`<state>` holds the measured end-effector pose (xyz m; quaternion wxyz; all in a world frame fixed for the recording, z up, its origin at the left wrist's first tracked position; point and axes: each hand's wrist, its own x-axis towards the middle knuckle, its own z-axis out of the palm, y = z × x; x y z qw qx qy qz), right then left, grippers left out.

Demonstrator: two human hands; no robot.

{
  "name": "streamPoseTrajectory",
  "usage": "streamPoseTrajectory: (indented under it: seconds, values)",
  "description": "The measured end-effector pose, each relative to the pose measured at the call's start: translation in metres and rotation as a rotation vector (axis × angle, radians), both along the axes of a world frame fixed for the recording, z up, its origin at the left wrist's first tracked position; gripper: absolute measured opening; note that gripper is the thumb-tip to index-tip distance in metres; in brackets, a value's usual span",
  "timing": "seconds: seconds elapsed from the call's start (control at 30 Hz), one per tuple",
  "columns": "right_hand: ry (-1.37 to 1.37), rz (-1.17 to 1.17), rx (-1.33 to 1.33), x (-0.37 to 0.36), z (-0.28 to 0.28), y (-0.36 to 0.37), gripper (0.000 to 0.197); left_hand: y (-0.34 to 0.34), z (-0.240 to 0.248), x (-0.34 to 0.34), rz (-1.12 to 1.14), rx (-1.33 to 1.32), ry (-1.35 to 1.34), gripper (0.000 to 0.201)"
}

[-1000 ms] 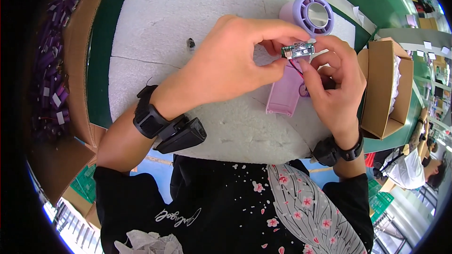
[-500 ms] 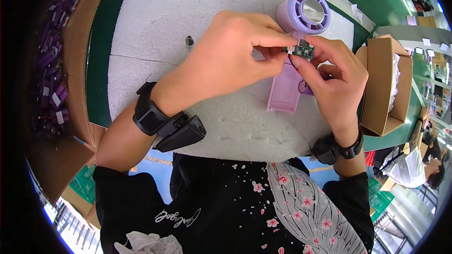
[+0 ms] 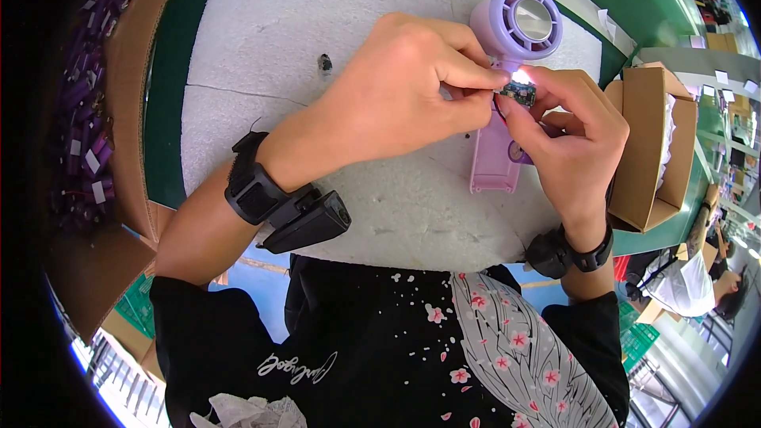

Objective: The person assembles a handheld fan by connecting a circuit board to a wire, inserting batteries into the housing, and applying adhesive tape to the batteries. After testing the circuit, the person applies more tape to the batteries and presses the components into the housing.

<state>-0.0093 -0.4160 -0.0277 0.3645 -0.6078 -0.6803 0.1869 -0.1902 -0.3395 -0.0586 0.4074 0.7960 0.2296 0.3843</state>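
A small green circuit board (image 3: pixel 520 94) is pinched between the thumb and fingers of my right hand (image 3: pixel 583 123). A bright white light glows at its upper edge. My left hand (image 3: pixel 432 79) is closed at the board's left end, and its fingertips hide what they grip; thin red and black wires (image 3: pixel 499 108) run down from there. Just beyond my hands lies a lilac handheld fan (image 3: pixel 515 22), its round head with a silver centre. Its open lilac handle shell (image 3: pixel 494 160) extends toward me below my fingers. A purple cylindrical cell (image 3: pixel 519 152) shows partly beside the shell, under my right hand.
A white foam slab (image 3: pixel 380 214) covers much of the green table. On it lies a small dark piece (image 3: pixel 324 63). At left, a cardboard box (image 3: pixel 131 87) holds many purple cells with wires. An open cardboard box (image 3: pixel 640 150) stands at right; a person (image 3: pixel 688 281) is farther right.
A white light now shines at the board. Both hands, the board and the fan have shifted slightly to the right, and my left fingertips now cover the white connector seen before.
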Motion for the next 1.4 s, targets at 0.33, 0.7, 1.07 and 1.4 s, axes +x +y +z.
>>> streamPoseTrajectory:
  seconds: [0.33,0.7,1.07,1.4]
  values:
    - [0.065,-0.055,-0.119,-0.001,0.004,0.001,0.028,-0.003,-0.005,0.002,-0.026,-0.365,-0.091,0.027]
    - [-0.04,-0.059,-0.21,0.003,0.007,-0.002,0.021,-0.005,0.008,0.001,-0.116,-0.502,0.149,0.036]
    - [-0.019,-0.051,-0.204,0.008,0.007,-0.002,0.017,-0.004,0.009,0.003,-0.13,-0.497,0.133,0.038]
    - [-0.03,-0.043,-0.033,0.007,0.002,-0.001,0.019,-0.006,0.006,0.003,-0.127,-0.463,0.124,0.038]
